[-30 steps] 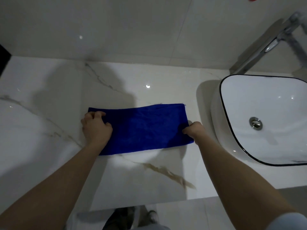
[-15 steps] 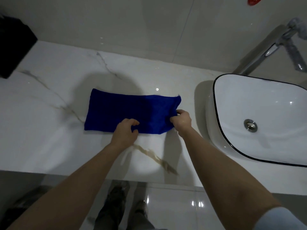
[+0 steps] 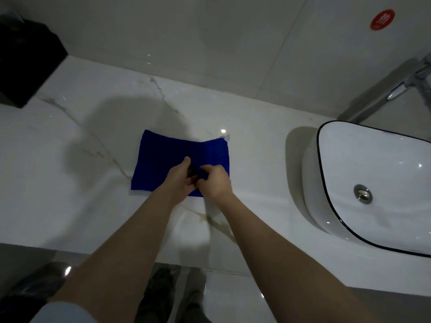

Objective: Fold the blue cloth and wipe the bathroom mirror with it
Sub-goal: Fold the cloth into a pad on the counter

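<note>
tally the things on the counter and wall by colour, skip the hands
blue: 1, cloth
white: 1, basin
black: 1, box
red: 1, wall sticker
silver: 2, faucet and drain plug
total: 6

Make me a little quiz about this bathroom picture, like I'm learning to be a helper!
1. True or false: the blue cloth lies on the marble counter, beside the sink.
2. Pick one. Where are the left hand and the right hand?
A: close together at the cloth's near edge, both gripping it.
B: far apart, one at each end of it.
C: both lifted off it.
3. Fill the gap: the round sticker on the wall is ___.

Key: 1 true; 2 A; 3 red.
</note>
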`<action>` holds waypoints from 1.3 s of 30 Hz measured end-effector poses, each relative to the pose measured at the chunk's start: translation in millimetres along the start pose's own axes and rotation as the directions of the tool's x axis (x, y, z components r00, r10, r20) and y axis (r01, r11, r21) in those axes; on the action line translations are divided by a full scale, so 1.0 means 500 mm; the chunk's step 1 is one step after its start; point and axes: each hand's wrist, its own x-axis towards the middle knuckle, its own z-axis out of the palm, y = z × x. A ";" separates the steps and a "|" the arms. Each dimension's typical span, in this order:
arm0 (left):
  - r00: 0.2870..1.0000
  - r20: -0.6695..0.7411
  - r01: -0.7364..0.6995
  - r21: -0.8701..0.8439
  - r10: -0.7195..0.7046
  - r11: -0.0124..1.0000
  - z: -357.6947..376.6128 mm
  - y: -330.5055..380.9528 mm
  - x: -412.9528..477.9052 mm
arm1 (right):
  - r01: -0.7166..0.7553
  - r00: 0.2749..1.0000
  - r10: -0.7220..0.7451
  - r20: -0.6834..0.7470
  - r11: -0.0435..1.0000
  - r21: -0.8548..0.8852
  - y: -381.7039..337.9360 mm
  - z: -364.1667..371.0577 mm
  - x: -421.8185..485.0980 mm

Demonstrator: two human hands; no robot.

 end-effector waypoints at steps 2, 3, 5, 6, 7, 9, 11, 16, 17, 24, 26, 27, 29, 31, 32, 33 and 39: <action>1.000 0.000 -0.018 -0.001 0.018 1.000 -0.003 0.012 0.004 | -0.001 1.000 0.001 0.020 1.000 -0.009 -0.006 0.016 0.004; 1.000 0.011 -0.016 0.019 0.016 1.000 -0.004 0.017 0.007 | -0.008 1.000 0.008 0.010 1.000 -0.006 -0.009 0.020 0.005; 1.000 0.012 -0.016 0.042 0.015 0.999 -0.009 0.023 0.020 | -0.025 1.000 0.025 -0.013 1.000 0.005 -0.014 0.025 0.010; 1.000 0.009 -0.028 0.055 0.027 0.998 -0.010 0.027 0.025 | -0.025 0.999 0.025 -0.020 1.000 0.011 -0.015 0.026 0.012; 0.999 0.005 -0.040 0.066 0.040 0.997 -0.009 0.031 0.028 | -0.021 0.999 0.021 -0.025 1.000 0.018 -0.017 0.026 0.012; 0.998 0.004 -0.067 0.113 0.067 0.991 -0.006 0.038 0.037 | -0.011 0.999 0.013 -0.037 0.999 0.042 -0.018 0.019 0.010; 0.995 0.000 -0.095 0.208 0.097 0.974 -0.003 0.042 0.048 | -0.010 0.999 0.013 -0.039 0.997 0.072 -0.016 0.007 0.006; 0.969 0.076 -0.237 0.555 0.235 0.797 0.005 0.064 0.054 | 0.009 1.000 -0.008 -0.002 0.983 0.184 -0.013 -0.007 0.004; 0.955 0.119 -0.286 0.611 0.272 0.738 0.005 0.069 0.053 | 0.021 1.000 -0.019 -0.012 0.981 0.193 -0.016 -0.002 0.006; 0.888 0.168 -0.408 0.715 0.427 0.567 -0.063 0.126 0.069 | 0.089 0.994 -0.099 0.049 0.980 0.179 -0.092 0.065 0.032; 0.890 0.119 -0.378 0.731 0.439 0.568 -0.096 0.143 0.076 | 0.094 0.985 -0.114 0.130 0.984 0.152 -0.119 0.091 0.041; 0.890 0.111 -0.372 0.738 0.443 0.563 -0.111 0.150 0.081 | 0.092 0.980 -0.115 0.164 0.986 0.137 -0.130 0.104 0.044; 0.888 0.111 -0.370 0.749 0.447 0.550 -0.134 0.158 0.091 | 0.094 0.976 -0.114 0.185 0.989 0.116 -0.147 0.129 0.050; 0.884 0.100 -0.366 0.756 0.457 0.542 -0.151 0.158 0.099 | 0.089 0.980 -0.104 0.170 0.991 0.098 -0.157 0.146 0.053; 0.880 0.097 -0.367 0.758 0.464 0.539 -0.157 0.156 0.104 | 0.076 0.982 -0.091 0.166 0.992 0.096 -0.160 0.152 0.055; 0.875 0.093 -0.370 0.760 0.474 0.535 -0.163 0.154 0.107 | 0.063 0.983 -0.079 0.167 0.993 0.097 -0.162 0.157 0.057; 0.842 0.042 -0.365 0.779 0.538 0.510 -0.174 0.158 0.117 | 0.036 0.979 -0.062 0.193 0.990 0.135 -0.171 0.166 0.072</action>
